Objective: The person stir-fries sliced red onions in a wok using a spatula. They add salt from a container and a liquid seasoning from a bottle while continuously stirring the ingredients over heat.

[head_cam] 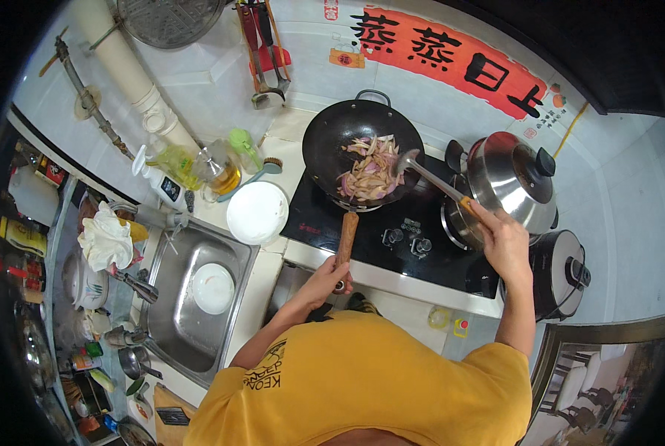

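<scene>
My left hand (328,279) is wrapped around the wooden handle (347,234) of a black wok (327,134). The wok sits over the left burner of a black glass gas hob (321,214). Sliced meat with purple onion strips (369,170) lies across the wok's middle and right side. My right hand (502,242) grips a metal cooking spatula (435,178) by its orange-brown handle. The spatula's head rests at the wok's right side, against the food.
On the right burner stands a lidded steel pot (508,173), with a rice cooker (558,273) beside it. A white plate (257,213) lies left of the hob, near an oil jug (218,173). The steel sink (182,340) holds another white plate (213,289). Utensils (263,56) hang on the wall.
</scene>
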`<state>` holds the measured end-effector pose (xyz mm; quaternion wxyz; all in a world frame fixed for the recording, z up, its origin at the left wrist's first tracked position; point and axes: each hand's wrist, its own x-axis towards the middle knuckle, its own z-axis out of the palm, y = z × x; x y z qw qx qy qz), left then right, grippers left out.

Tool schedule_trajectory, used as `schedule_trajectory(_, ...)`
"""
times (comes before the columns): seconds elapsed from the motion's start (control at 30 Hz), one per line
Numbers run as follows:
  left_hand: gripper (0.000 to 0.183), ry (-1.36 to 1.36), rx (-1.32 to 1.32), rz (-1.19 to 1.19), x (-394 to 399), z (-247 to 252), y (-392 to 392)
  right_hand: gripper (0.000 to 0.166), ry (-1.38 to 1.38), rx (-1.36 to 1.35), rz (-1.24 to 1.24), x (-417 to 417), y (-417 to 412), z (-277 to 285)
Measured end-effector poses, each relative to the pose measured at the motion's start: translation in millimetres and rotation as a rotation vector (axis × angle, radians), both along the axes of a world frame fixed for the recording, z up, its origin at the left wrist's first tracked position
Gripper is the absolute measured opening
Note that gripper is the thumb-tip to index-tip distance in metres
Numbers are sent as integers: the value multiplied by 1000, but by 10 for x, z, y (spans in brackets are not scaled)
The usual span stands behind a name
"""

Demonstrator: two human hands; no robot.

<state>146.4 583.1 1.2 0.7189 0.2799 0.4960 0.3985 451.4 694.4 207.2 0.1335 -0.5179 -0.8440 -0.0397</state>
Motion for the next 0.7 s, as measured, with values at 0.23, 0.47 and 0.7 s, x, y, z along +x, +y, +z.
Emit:
schedule_trajectory(0.23, 26, -6, 12, 12, 15, 23, -7, 40, 100, -108, 53, -312, 350, -629)
schedule_trajectory(0.47, 26, 17, 4, 22, 20, 68, -10, 37, 647, -34, -83, -798, 790, -1515)
schedule_trajectory(0.7, 26, 29, -2, 15, 32, 60, 4, 39, 1116, -845, -190, -813, 680, -1546)
